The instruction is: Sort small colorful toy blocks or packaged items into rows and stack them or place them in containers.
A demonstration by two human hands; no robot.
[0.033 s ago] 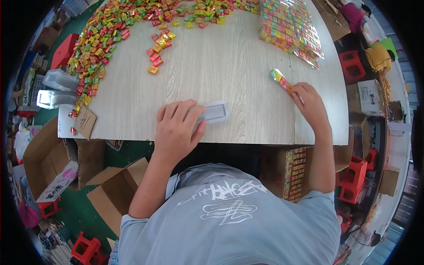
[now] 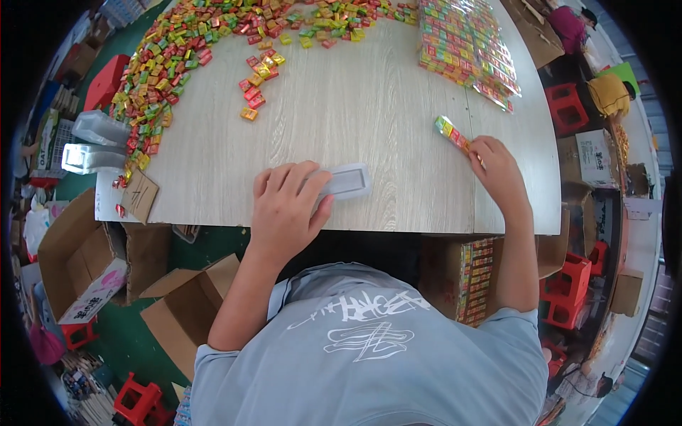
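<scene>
On the near part of the table, my left hand grips a pale grey plastic tray with a long rectangular recess, thumb and fingers around its left end. Nothing shows inside the part of the recess I can see. To the right, my right hand pinches the near end of a clear-wrapped strip of small candies in green, yellow and red. The strip points away from me at a slant, low over the tabletop or touching it; I cannot tell which.
Loose wrapped candies spread along the far and left edges. Finished strips lie in a stacked block at the far right. Two clear plastic scoops and a cardboard piece sit at the left edge. Open cartons stand below.
My right hand and the candy strip have shifted very slightly toward me. My left hand stays on the tray.
</scene>
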